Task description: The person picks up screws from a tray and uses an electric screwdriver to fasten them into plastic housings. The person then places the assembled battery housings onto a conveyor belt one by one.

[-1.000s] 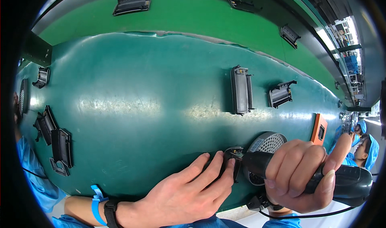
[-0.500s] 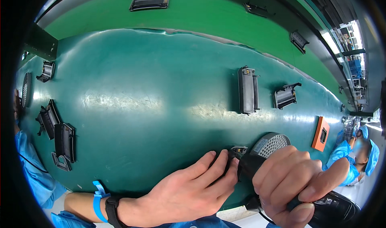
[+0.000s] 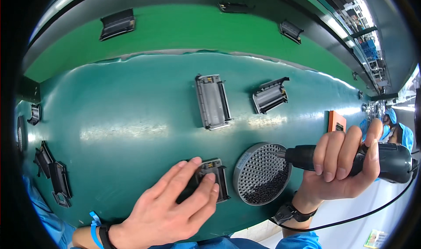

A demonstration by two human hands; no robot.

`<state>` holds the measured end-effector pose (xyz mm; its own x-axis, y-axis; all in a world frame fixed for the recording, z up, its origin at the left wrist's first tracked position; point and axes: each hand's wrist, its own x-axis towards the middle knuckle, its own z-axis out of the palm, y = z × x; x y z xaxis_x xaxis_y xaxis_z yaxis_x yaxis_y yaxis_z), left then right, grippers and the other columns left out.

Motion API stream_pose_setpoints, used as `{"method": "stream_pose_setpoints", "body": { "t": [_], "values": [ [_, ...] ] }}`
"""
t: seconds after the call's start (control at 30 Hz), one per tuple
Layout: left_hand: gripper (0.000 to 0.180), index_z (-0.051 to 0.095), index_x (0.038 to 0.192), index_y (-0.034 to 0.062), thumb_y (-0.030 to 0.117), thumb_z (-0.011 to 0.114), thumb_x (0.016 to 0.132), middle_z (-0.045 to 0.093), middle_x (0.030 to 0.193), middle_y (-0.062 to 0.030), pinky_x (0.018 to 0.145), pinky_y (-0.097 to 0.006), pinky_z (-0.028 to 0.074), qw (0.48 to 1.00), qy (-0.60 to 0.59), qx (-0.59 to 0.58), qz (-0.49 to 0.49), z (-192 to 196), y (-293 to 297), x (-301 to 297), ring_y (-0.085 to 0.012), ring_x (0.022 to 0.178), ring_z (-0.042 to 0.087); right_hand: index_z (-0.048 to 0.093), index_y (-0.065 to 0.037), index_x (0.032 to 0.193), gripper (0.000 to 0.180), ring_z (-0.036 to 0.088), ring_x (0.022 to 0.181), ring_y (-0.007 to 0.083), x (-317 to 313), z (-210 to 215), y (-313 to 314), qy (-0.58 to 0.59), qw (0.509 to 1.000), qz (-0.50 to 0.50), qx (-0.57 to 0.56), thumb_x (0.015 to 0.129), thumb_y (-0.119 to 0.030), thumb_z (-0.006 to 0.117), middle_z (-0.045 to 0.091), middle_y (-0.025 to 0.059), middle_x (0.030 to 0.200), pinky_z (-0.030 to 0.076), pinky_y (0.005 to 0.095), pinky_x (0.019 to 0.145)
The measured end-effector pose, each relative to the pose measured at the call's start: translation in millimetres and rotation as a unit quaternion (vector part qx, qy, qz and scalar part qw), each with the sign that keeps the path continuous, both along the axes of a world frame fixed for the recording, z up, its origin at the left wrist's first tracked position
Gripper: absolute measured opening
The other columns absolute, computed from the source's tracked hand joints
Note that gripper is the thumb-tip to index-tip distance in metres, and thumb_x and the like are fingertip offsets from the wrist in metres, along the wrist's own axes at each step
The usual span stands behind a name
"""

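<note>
Black housing (image 3: 223, 183) under left hand (image 3: 175, 205), driver (image 3: 302, 157) in right hand (image 3: 346, 165)

Spread below everything, a green surface (image 3: 127, 161). Closed in the right hand, the driver's thick body, with bit tip (image 3: 280, 153) over the perforated grey dish (image 3: 263, 159), contact impossible to tell. Just left of that dish, on the near part of the surface, the open-topped housing. Left fingers bent lightly onto it, thumb hidden: pressing plain, pinching impossible to tell. Likely light, stiff plastic, prone to sliding if pushed sideways. Best taken by the long side walls, clear of the small gold contacts (image 3: 211, 165). Smallest: loose black screws (image 3: 268, 186) in the dish.
</note>
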<state>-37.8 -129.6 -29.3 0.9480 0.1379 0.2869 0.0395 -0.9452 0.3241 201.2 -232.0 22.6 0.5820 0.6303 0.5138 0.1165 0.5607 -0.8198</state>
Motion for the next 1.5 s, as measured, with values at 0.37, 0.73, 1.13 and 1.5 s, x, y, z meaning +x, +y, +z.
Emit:
{"method": "stream_pose_setpoints", "body": {
  "t": [0.37,0.73,1.13,1.5],
  "values": [
    [0.043,0.077,0.106,0.0073,0.025,0.087,0.068,0.067,0.125,-0.0130,0.102,-0.054,0.060,0.999,0.027,-0.035,0.001,5.8,0.3,7.5,-0.0425,0.131,0.060,0.042,-0.008,0.107,0.015,0.036,0.039,0.0078,2.2,-1.2,-2.6,-0.054,0.999,-0.001,-0.004,0.109,-0.023,0.039,0.040,-0.0020,0.057,0.036,0.0242,0.037],
    [0.045,0.076,0.107,0.0049,0.021,0.087,0.066,0.068,0.124,-0.0125,0.103,-0.054,0.059,0.998,0.017,-0.051,0.014,2.8,0.8,6.8,-0.0429,0.130,0.062,0.041,-0.009,0.107,0.014,0.034,0.039,0.0072,-1.8,-5.7,2.2,-0.046,0.998,-0.020,-0.039,0.108,-0.023,0.042,0.038,-0.0027,0.056,0.035,0.0236,0.037],
    [0.044,0.074,0.107,0.0003,0.021,0.086,0.070,0.066,0.125,-0.0152,0.104,-0.054,0.060,0.997,0.003,-0.074,0.022,-1.1,11.0,9.7,-0.0429,0.132,0.059,0.042,-0.006,0.116,0.016,0.036,0.041,0.0093,2.4,-6.8,-2.9,-0.010,1.000,0.000,-0.007,0.110,-0.021,0.040,0.041,-0.0006,0.058,0.037,0.0261,0.039],
    [0.023,0.075,0.101,0.0041,0.012,0.080,0.080,0.068,0.121,-0.0122,0.102,-0.050,0.062,0.995,-0.051,-0.076,0.032,-13.3,15.8,11.2,-0.0411,0.127,0.063,0.034,0.000,0.128,0.040,0.054,0.035,0.0132,-37.2,-4.4,-9.9,0.099,0.979,0.175,0.026,0.102,-0.017,0.060,0.058,0.0040,0.055,0.053,0.0288,0.037]
  ]
}}
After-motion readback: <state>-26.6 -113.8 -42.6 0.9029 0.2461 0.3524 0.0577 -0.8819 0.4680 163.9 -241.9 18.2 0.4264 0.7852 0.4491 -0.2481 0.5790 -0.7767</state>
